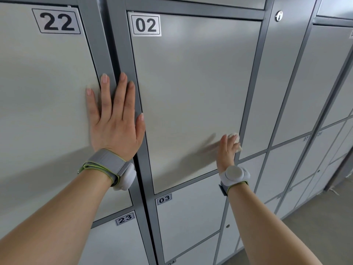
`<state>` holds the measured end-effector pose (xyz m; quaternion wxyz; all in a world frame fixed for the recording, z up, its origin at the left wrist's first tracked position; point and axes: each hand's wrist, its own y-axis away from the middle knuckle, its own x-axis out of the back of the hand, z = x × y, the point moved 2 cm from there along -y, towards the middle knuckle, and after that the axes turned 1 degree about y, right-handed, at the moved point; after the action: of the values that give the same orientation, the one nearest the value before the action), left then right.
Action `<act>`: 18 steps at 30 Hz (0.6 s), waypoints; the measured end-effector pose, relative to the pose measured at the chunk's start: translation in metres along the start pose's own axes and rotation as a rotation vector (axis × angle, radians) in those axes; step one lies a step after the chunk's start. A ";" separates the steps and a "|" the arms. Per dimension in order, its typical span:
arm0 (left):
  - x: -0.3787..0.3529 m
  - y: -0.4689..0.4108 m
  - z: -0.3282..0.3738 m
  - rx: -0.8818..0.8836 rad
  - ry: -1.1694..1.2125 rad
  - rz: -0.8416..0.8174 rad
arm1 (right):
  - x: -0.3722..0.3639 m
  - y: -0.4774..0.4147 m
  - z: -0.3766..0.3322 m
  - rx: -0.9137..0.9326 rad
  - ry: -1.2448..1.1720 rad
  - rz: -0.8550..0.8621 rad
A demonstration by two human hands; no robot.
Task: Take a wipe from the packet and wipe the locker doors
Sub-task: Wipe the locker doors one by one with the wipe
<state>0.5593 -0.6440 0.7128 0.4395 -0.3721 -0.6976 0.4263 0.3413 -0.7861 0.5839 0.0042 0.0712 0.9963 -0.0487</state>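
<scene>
Grey frame post (125,60) splits lockers 22 (44,88) & 02 (191,88). Left hand (114,119) lies flat, fingers spread, across post & both doors. Right hand (227,150) clamps crumpled wipe (236,140) on door 02's lower right edge; wipe bunched, no clear long axis.

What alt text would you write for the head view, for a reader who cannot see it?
A person's right hand presses a crumpled white wipe against the lower right edge of grey locker door 02. The left hand lies flat, fingers spread, across the frame between door 22 and door 02. Both wrists wear grey bands.
</scene>
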 end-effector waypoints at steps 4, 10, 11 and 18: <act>-0.002 0.001 0.000 -0.001 -0.006 -0.009 | 0.000 -0.007 0.000 0.151 0.070 -0.001; 0.000 -0.001 0.000 -0.001 -0.010 -0.007 | 0.012 -0.004 0.051 -0.115 0.187 -0.003; 0.000 0.000 0.000 -0.001 -0.006 -0.009 | 0.014 -0.003 0.052 -0.194 0.174 0.001; -0.001 -0.001 0.000 -0.004 -0.001 -0.007 | 0.014 -0.016 0.008 0.054 0.061 0.010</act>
<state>0.5597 -0.6446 0.7133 0.4398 -0.3702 -0.6999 0.4238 0.3254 -0.8006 0.5774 -0.0281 0.0777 0.9939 -0.0734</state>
